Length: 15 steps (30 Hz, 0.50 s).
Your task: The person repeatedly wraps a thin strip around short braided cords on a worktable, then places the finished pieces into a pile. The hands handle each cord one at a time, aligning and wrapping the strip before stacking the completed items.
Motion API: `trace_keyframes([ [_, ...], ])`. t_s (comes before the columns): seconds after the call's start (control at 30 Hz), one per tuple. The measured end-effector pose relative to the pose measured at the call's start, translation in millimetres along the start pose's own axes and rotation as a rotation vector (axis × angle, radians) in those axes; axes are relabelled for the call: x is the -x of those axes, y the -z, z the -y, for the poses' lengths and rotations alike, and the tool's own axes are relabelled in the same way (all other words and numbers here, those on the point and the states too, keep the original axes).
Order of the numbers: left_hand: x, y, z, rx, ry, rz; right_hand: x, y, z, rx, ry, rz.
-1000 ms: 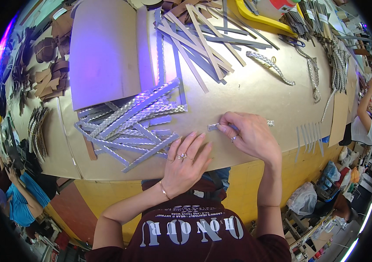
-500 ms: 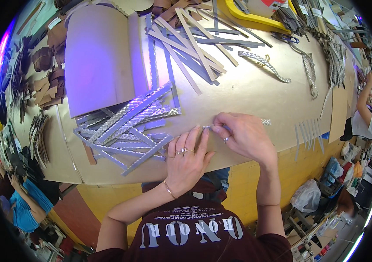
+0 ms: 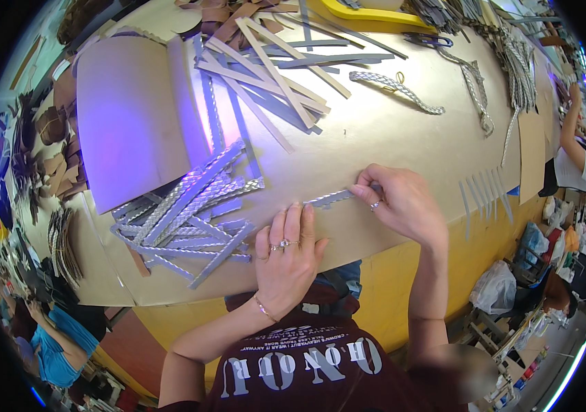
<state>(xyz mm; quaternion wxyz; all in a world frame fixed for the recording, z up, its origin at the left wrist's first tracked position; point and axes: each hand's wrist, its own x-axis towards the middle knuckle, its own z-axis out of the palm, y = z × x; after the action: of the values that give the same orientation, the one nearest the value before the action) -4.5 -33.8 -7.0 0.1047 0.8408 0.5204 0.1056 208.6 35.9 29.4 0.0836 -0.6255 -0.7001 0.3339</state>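
A silver braided strip (image 3: 327, 199) lies near the table's front edge, with pieces of grey strip along its lower side. My left hand (image 3: 285, 250) rests flat on the table, fingers stretched out, its fingertips at the strip's left end. Thumb and fingers of my right hand (image 3: 399, 202) pinch the strip's right end, which they partly hide. Left of my hands is a loose pile of silver braided strips (image 3: 183, 213) with grey backing, several lying crosswise over one another.
A large brown curved sheet (image 3: 131, 123) lies at the back left. Beige and grey flat strips (image 3: 276, 75) cross each other farther back. A braided loop (image 3: 403, 93), thin grey strips (image 3: 489, 196) and a yellow tray (image 3: 375, 19) are to the right and back. Co-workers sit at both sides.
My right hand has moved right, away from my left hand, and more of the braided strip shows between them. My left hand stays flat on the table. The whole view has shifted slightly.
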Motion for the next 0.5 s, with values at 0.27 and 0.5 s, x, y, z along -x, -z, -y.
trace_keyframes([
  [0.27,-5.1,7.7,-4.5,-0.061,0.003,0.033,3.4,-8.2,-1.0,0.027,-0.007,-0.061],
  [0.5,-1.6,1.7,-15.9,-0.011,0.035,0.070,8.7,-10.7,5.7,0.105,-0.101,-0.018],
])
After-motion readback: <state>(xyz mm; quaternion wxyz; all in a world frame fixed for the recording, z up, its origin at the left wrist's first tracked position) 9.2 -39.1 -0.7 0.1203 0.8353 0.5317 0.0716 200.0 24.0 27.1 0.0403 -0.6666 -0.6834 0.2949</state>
